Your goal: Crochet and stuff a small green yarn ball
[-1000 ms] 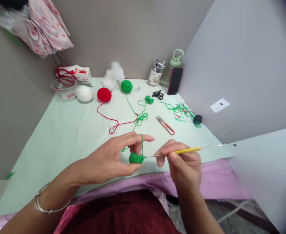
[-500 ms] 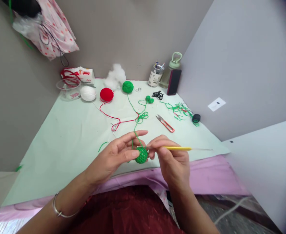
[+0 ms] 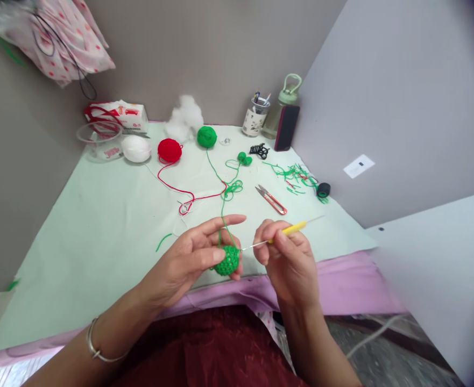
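Note:
Between the thumb and fingers of my left hand [image 3: 192,252] is a small round green crochet piece [image 3: 227,262]. Green yarn [image 3: 223,207] runs over my raised left index finger and back across the table to a green ball of yarn [image 3: 207,137]. My right hand [image 3: 291,258] grips a crochet hook [image 3: 293,229] by its yellow handle. The hook's thin metal tip meets the right upper edge of the crochet piece; whether a loop sits on it is too small to tell.
Beyond my hands lie orange-handled thread snips [image 3: 271,200], a red yarn ball [image 3: 169,151], a white yarn ball [image 3: 136,149] and green yarn scraps [image 3: 295,176]. Along the back stand white stuffing [image 3: 185,118], a pen cup [image 3: 255,119], a green bottle [image 3: 287,102] and a phone [image 3: 287,128].
My right hand has tilted the hook, so its rear end points up and its tip has come to the piece's right edge. The crochet piece has turned in my left fingers. The camera view has shifted slightly.

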{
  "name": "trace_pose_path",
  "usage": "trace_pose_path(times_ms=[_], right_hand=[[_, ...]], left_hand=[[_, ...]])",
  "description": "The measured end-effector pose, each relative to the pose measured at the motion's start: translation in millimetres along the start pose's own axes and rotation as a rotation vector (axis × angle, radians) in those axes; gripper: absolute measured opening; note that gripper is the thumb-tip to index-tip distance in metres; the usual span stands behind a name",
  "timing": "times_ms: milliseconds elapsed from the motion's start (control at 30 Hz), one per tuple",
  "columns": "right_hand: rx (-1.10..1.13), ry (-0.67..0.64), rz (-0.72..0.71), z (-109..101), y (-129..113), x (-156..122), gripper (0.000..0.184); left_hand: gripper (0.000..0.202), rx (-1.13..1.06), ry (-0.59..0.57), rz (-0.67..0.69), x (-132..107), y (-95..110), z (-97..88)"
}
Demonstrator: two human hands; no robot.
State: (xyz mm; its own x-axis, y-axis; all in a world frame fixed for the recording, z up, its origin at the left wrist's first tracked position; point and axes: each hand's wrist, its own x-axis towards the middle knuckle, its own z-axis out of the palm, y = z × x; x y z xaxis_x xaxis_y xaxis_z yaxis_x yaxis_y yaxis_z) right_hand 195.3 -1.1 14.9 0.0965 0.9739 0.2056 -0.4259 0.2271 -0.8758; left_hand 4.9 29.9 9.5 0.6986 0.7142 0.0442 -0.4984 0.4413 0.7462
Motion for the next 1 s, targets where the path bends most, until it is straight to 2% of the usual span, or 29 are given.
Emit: trace_pose_path(times_ms=[100,233,367,500,633,833,1000], right_hand=[[-0.027,-0.064,-0.097,-2,7,1,0.015],[-0.277,-0.107,-0.265,-3,16,0,0.014],[-0.318,-0.109,-0.302,-3,23,-2,0.016],[-0.265,-0.048,-0.319,-1,29,-4,0.016],[-0.219,-0.054,-0.291,4,31,-3,0.014],[-0.047,-0.137,-0.127,10,25,4,0.012],[-0.056,-0.209,-0.097,6,22,4,0.015]], left_hand=[[0.05,0.095,0.047,0.024,5,-1,-0.9],[0.059,0.19,0.148,0.04,10,-3,-0.8],[0.065,0.327,0.272,0.04,9,-4,0.2],[0.064,0.474,0.303,0.064,5,-5,1.0],[0.063,0.55,0.348,0.086,0,-6,2.4],[0.07,0.641,0.371,0.144,-5,1,1.8],[0.069,0.747,0.366,0.204,-7,1,-4.8]])
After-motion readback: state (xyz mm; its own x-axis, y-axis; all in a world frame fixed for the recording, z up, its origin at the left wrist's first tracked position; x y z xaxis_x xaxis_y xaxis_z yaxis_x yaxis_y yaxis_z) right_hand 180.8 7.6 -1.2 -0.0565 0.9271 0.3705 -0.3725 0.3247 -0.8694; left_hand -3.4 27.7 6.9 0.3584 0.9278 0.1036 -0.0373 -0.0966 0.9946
